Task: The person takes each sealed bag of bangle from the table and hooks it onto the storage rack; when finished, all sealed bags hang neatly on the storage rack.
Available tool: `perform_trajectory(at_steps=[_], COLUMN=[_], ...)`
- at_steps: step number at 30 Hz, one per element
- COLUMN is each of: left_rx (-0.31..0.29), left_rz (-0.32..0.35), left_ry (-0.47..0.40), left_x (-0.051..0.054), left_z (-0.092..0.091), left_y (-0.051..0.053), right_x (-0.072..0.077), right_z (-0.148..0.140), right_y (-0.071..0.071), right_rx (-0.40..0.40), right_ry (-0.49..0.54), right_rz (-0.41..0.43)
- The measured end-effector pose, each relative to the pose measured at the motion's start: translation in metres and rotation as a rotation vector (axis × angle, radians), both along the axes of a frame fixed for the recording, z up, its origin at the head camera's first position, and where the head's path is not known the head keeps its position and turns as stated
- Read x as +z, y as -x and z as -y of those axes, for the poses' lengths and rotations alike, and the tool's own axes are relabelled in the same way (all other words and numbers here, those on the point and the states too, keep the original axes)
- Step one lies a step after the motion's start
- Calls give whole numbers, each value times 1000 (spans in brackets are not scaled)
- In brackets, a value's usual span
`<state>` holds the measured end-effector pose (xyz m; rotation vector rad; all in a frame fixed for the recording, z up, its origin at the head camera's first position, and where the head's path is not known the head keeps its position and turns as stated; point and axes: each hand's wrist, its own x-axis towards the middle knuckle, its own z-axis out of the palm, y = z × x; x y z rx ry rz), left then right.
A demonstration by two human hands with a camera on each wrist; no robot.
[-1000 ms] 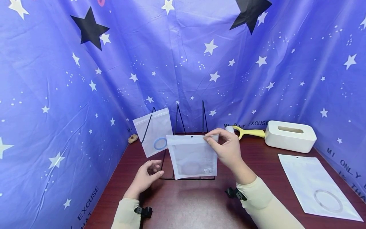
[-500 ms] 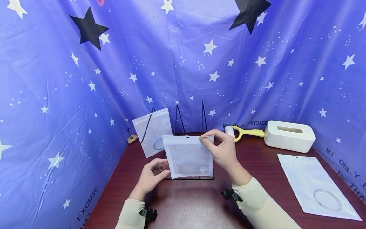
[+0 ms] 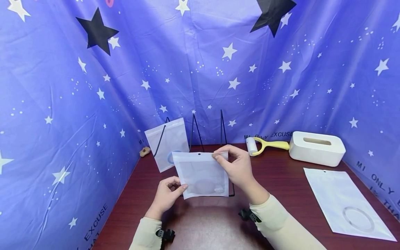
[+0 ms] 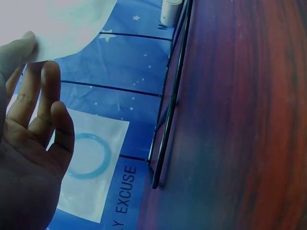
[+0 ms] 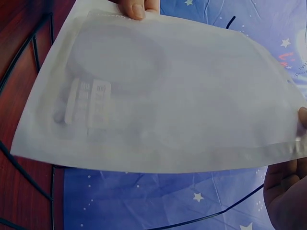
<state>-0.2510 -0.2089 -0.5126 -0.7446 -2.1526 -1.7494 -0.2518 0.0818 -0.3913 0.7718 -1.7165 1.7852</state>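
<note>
A frosted white zip pouch (image 3: 201, 175) with a hang hole and a faint round thing inside is held up between both hands, in front of the black wire rack (image 3: 231, 191). My right hand (image 3: 237, 168) pinches its top right corner. With thumb and fingers, my left hand (image 3: 167, 194) pinches its lower left edge; the left wrist view shows that thumb on the pouch (image 4: 62, 28). Behind it, a second pouch (image 3: 168, 139) with a blue ring leans in the rack's left slot. The held pouch (image 5: 192, 96) fills much of the right wrist view.
On the right of the dark wooden table lies another white pouch (image 3: 337, 194) with a ring shape showing. A white tissue box (image 3: 317, 149) and a yellow-handled roller (image 3: 272, 144) stand behind it. A small brown object (image 3: 144, 151) sits at the back left. Starry blue cloth surrounds the table.
The right hand has brought the pouch left and slightly down. The left hand has moved right to the pouch and now pinches its lower left edge.
</note>
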Motion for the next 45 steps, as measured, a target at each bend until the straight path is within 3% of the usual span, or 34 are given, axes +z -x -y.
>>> perform_trajectory(at_steps=[4, 11, 19, 24, 30, 38, 45], left_rx=[51, 84, 123, 137, 152, 175, 140], left_rz=[2, 52, -11, -32, 10, 18, 12], left_ry=[-18, -85, -77, -77, -70, -34, -26], left_x=[0, 2, -1, 0, 2, -2, -3], left_z=[1, 6, 15, 19, 21, 25, 27], left_y=[0, -1, 3, 3, 3, 5, 5], right_x=[-2, -1, -5, 3, 17, 16, 14], right_z=[2, 3, 3, 5, 8, 10, 11], right_y=[0, -2, 0, -6, -19, -19, -17], right_rx=[11, 38, 17, 11, 8, -28, -32], right_ry=[-14, -48, -115, -127, -140, -145, -132], right_rz=[3, 45, 44, 26, 39, 54, 46])
